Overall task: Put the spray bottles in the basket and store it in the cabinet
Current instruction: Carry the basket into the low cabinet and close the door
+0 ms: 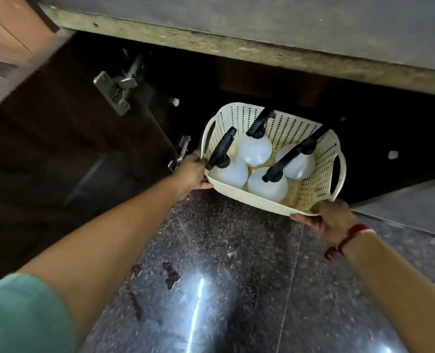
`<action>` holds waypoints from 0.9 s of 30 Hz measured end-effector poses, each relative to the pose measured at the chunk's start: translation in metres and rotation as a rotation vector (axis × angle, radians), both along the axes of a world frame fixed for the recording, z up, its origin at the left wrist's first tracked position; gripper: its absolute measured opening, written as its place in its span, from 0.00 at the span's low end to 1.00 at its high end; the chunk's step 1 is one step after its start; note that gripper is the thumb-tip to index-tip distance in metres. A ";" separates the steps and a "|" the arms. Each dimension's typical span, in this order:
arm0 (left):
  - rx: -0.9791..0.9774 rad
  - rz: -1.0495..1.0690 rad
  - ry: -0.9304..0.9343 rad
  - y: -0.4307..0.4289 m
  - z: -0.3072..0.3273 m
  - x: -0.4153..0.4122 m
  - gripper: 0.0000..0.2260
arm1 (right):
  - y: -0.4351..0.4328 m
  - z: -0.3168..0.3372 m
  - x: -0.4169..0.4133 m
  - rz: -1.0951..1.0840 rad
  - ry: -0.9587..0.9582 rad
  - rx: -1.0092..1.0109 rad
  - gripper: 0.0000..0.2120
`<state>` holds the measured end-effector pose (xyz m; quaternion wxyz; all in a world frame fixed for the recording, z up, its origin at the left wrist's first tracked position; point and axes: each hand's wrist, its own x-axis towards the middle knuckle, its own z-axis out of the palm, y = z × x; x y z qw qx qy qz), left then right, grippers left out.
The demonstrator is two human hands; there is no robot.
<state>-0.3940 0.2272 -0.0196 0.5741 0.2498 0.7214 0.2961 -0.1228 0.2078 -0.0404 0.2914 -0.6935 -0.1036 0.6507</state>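
Hands, the left hand (194, 171) and the right hand (328, 217), held the white plastic basket (310, 197) with four white spray bottles (254, 149) at the dark open cabinet (262, 80), and pushing it inside probably came next.

A dark speckled stone floor (224, 250) shines with one bright glare. Above it runs a worn grey slab (236, 49); left of it, a brown door (45, 149) with steel hinges (117, 90).

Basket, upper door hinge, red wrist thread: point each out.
basket (310, 184), head view, perforated right wall.
upper door hinge (114, 91), head view, metal mounting plate.
red wrist thread (349, 236), head view, band across the right wrist.
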 end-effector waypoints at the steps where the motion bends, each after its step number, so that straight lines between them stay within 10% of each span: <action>1: -0.001 -0.010 0.007 0.005 -0.002 -0.001 0.16 | 0.006 -0.001 0.000 0.008 -0.003 -0.009 0.09; 27: 0.045 0.109 0.054 0.108 -0.015 0.008 0.11 | 0.126 -0.005 -0.002 0.150 -0.045 -0.061 0.16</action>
